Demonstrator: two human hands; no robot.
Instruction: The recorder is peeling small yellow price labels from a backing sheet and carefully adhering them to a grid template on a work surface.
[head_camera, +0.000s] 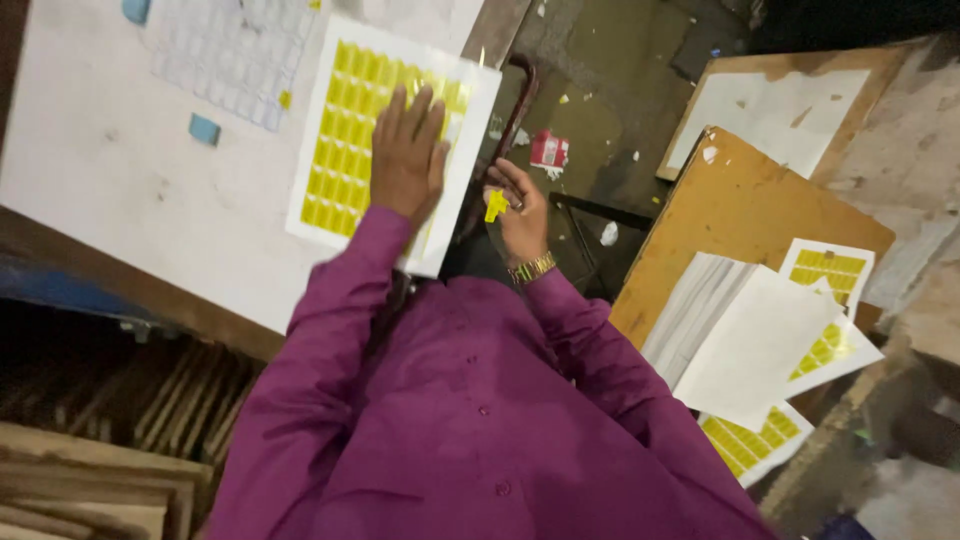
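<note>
Left hand (408, 155) flat, fingers spread, pinning the yellow label sheet (392, 140) at the surface (120, 190) edge, sheet's long axis running away from the body; right hand (520, 215), just right of it off the surface, pinches one yellow label (495, 205).

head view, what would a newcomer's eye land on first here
The sheet of yellow stickers on the white table, pressed flat under the left hand. Beside the table edge, the right hand pinches a small yellow piece. More sticker sheets lie on a brown board at right.
</note>
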